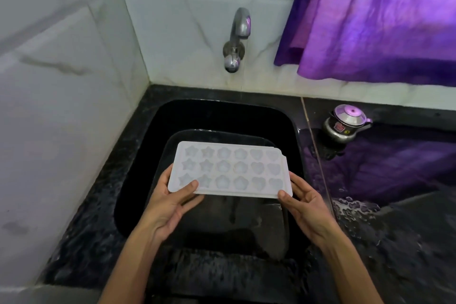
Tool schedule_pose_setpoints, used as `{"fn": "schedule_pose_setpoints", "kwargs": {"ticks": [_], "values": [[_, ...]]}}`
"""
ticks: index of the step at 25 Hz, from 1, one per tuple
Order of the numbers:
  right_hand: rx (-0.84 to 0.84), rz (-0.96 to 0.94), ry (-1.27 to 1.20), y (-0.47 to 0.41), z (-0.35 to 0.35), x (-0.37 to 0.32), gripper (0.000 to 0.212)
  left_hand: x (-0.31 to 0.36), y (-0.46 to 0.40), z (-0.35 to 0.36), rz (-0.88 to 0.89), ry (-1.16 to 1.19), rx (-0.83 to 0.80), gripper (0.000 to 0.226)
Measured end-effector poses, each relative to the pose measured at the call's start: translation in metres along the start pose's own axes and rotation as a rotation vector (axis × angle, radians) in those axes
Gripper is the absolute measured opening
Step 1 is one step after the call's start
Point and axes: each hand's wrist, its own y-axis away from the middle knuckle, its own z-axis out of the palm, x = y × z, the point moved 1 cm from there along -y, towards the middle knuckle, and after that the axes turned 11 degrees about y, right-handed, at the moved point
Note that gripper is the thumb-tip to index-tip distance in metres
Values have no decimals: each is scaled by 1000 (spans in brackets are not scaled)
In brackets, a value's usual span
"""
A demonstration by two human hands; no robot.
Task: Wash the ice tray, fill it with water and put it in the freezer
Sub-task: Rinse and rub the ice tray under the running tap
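Observation:
A white ice tray [229, 169] with star, flower and heart shaped cells is held level above the black sink [138, 195]. My left hand [172, 201] grips its near left corner, thumb on top. Its near right corner is held by my right hand [304, 201], thumb against the edge. The metal tap [238, 37] juts from the tiled wall behind the sink, and a thin trickle falls from it, well beyond the tray. The cells look pale; whether they hold water is unclear.
A wet black stone counter [394, 229] surrounds the sink. On it to the right stands a small metal kettle [345, 123]. A purple curtain [382, 20] hangs at the upper right. White tiled walls [61, 81] close the left and back.

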Motion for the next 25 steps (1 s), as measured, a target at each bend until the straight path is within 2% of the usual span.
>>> {"fn": "schedule_pose_setpoints", "kwargs": {"ticks": [4, 7, 10, 12, 14, 16, 18, 19, 22, 25], "values": [[28, -6, -17, -27, 5, -7, 60, 4, -33, 14, -21, 90, 22, 67], [-18, 49, -7, -39, 3, -15, 59, 9, -49, 19, -66, 173, 53, 69], [-79, 143, 96, -59, -2, -37, 38, 14, -58, 19, -94, 226, 76, 69], [3, 108, 187, -86, -6, -66, 22, 17, -63, 19, -88, 261, 75, 65], [98, 5, 225, -121, -1, -108, 16, 21, -68, 23, -66, 267, 75, 59], [102, -73, 217, -160, 15, -151, 23, 23, -74, 27, -45, 246, 85, 55], [15, -52, 177, -196, 40, -184, 25, 24, -79, 32, -35, 233, 92, 55], [-40, -5, 155, -211, 54, -194, 30, 24, -82, 34, -32, 230, 95, 55], [-165, 174, 91, -249, 89, -201, 68, 24, -88, 39, -35, 217, 96, 60], [-222, 291, -23, -274, 113, -193, 83, 21, -94, 42, -43, 203, 91, 67]]}}
